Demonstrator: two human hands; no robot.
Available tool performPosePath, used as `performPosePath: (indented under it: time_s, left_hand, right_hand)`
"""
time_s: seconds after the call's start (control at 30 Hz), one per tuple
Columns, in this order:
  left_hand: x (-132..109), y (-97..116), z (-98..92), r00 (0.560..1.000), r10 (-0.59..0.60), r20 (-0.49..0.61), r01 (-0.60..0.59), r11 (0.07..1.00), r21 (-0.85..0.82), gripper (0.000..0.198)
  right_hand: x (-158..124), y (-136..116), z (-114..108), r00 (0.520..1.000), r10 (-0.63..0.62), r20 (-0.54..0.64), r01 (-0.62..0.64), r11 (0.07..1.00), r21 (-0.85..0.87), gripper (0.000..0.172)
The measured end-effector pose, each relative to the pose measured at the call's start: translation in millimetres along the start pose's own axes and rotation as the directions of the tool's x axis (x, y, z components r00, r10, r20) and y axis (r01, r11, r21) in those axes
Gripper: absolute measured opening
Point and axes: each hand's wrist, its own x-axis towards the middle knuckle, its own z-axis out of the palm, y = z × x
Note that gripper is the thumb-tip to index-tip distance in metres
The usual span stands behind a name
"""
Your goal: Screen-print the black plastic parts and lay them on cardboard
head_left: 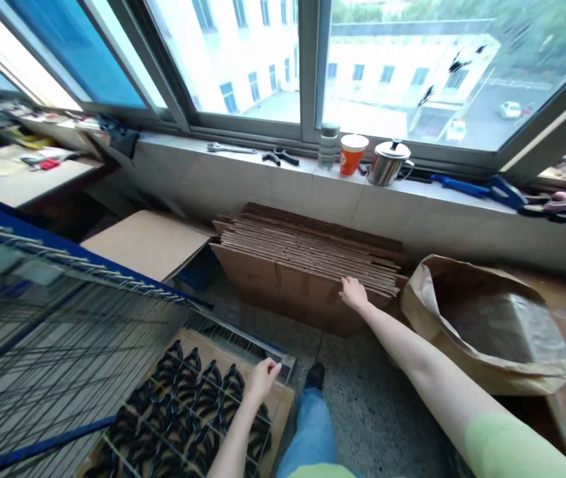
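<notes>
A row of flattened cardboard sheets point(307, 255) stands on edge against the wall below the window. My right hand point(353, 293) reaches out to the near side of this stack, its fingers closed over the top edge of the front cardboard sheet point(283, 285). Lower down, my left hand point(264, 377) is held by the corner of a wire cage, fingers curled together with nothing visible in them. Beneath and left of it, rows of black curved parts point(183, 405) lie on a cardboard layer point(277, 411) inside the cage.
A large open paper sack point(426, 312) stands at right. The sill point(297, 166) carries a wrench point(230, 149), a glass jar point(328, 149), an orange cup point(352, 156), a metal mug point(389, 166) and tape dispensers. Wire cage mesh point(64, 318) fills the left; another cardboard piece point(148, 242) lies behind it.
</notes>
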Motion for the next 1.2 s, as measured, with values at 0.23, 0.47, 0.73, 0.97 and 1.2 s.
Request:
performPosePath:
  time_s: [0.23, 0.47, 0.73, 0.97, 1.2]
  left_hand:
    - [69, 49, -44.7, 1.000, 0.016, -0.023, -0.015, 1.000, 0.013, 0.026]
    - [114, 68, -43.0, 0.998, 0.053, -0.028, -0.053, 0.999, 0.009, 0.027]
    - [149, 61, -72.1, 0.895, 0.154, -0.419, -0.032, 0.959, 0.283, 0.065]
    - [195, 24, -142.5, 0.954, 0.186, -0.236, -0.002, 0.789, 0.614, 0.032]
    - [174, 62, -175.1, 0.843, 0.535, 0.050, -0.440, 0.634, 0.637, 0.019]
  right_hand:
    - [3, -3, 13, 0.993, -0.022, -0.114, 0.015, 0.998, -0.065, 0.033]
    - [-15, -8, 26, 0.996, -0.010, -0.084, 0.007, 0.999, -0.035, 0.046]
    - [-36, -6, 45, 0.992, -0.026, 0.122, 0.033, 0.998, -0.055, 0.045]
    - [-61, -13, 42, 0.950, -0.043, 0.309, 0.043, 0.999, 0.004, 0.021]
    - [-143, 30, -15, 0.972, 0.041, 0.234, -0.048, 0.999, 0.025, 0.017]
